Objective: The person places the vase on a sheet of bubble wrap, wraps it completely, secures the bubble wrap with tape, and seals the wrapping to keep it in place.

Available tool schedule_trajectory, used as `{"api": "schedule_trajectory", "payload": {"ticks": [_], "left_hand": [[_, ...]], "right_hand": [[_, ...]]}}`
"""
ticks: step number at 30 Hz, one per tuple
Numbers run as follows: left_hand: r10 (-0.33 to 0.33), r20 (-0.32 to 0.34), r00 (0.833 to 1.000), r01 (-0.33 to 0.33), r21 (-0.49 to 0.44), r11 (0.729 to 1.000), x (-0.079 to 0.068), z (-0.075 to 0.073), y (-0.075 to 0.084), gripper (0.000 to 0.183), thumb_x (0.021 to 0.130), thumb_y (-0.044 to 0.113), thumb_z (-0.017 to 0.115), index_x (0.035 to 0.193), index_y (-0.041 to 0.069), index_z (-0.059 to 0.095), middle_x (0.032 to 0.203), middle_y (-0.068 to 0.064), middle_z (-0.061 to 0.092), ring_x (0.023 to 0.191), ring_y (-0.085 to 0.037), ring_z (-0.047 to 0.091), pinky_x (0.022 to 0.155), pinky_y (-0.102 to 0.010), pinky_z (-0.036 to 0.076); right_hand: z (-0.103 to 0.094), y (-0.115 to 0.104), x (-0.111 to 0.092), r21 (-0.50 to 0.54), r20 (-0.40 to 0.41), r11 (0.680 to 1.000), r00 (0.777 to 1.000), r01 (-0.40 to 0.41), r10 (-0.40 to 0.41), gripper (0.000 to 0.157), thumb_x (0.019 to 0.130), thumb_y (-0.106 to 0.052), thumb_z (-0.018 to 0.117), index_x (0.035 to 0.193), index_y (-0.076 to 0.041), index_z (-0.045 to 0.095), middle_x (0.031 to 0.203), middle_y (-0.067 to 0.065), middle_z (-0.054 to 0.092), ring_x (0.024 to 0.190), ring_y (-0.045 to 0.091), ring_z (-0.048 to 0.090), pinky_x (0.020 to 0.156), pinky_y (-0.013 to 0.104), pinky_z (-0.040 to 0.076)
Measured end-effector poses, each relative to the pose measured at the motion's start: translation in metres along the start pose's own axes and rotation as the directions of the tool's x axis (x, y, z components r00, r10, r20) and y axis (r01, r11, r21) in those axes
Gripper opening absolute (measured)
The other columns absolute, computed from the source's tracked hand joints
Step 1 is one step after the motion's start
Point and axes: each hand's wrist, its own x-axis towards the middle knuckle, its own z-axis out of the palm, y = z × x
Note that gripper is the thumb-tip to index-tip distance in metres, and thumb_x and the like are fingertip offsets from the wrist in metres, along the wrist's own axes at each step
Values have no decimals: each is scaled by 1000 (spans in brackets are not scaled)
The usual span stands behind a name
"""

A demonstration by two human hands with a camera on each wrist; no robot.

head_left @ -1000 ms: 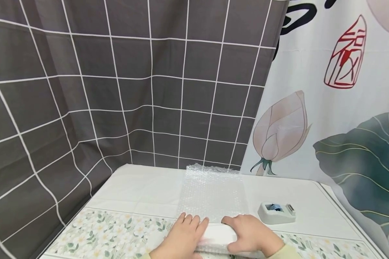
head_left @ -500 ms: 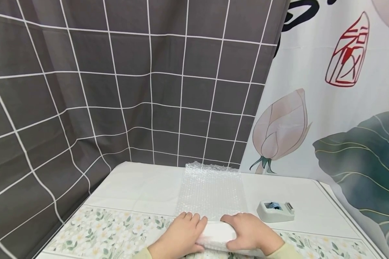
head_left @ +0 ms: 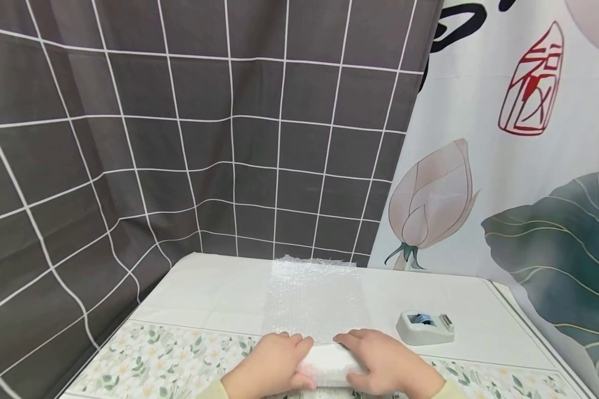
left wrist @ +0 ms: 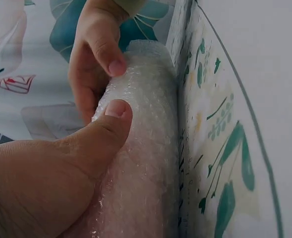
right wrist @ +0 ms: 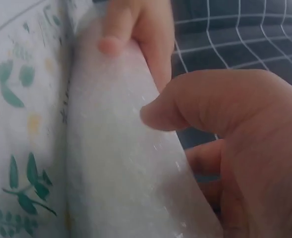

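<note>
A white bundle wrapped in bubble wrap lies near the front of the table. My left hand grips its left end and my right hand its right end. In the left wrist view, the left thumb presses on the bubbly surface of the bundle. From the right wrist, the right thumb shows on the bundle, with fingers behind it. Whatever is inside is hidden by the wrap. A flat sheet of bubble wrap stretches from the bundle toward the back edge.
To the right behind my right hand stands a white tape dispenser with a blue roll core. A floral strip crosses the white tabletop. Dark checked curtain and a lotus-print curtain hang behind the table.
The flat sheet of bubble wrap has shifted a little left. My left hand has moved slightly left, and both hands keep hold of the bundle. The tape dispenser has stayed put.
</note>
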Motion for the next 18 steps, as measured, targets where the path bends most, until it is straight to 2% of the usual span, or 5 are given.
{"api": "schedule_trajectory", "payload": {"ticks": [3,8,12,18], "left_hand": [[-19,10,1000,19,-34,999,1,-1,-3,66,73,75,43,100,17,56,75,8,54,55,-11,49,45,-24,36],[-32,67,997,40,-121,992,1,-5,-9,61,76,74,38,96,19,56,72,10,53,57,-8,51,47,-24,38],[-18,73,997,31,-173,984,-1,-10,-10,55,79,71,39,92,20,56,70,11,53,57,-6,52,48,-24,40],[-25,104,994,46,-201,978,-1,-10,-11,56,80,70,37,96,21,57,75,13,56,63,-5,55,54,-25,43]], "right_hand": [[2,-9,1,-69,-13,998,1000,-13,12,73,68,-46,68,128,-8,49,110,-1,58,99,16,56,85,36,44],[15,-19,6,-181,-11,983,1000,-25,24,90,61,-61,69,129,-7,45,107,1,55,96,20,54,83,43,43],[22,-20,8,-211,1,977,1000,-23,24,89,59,-62,70,127,-9,46,101,1,54,89,20,55,76,42,46],[28,-20,9,-249,-80,968,997,-29,10,81,55,-58,73,119,-14,50,92,-3,53,80,17,55,67,38,47]]}}
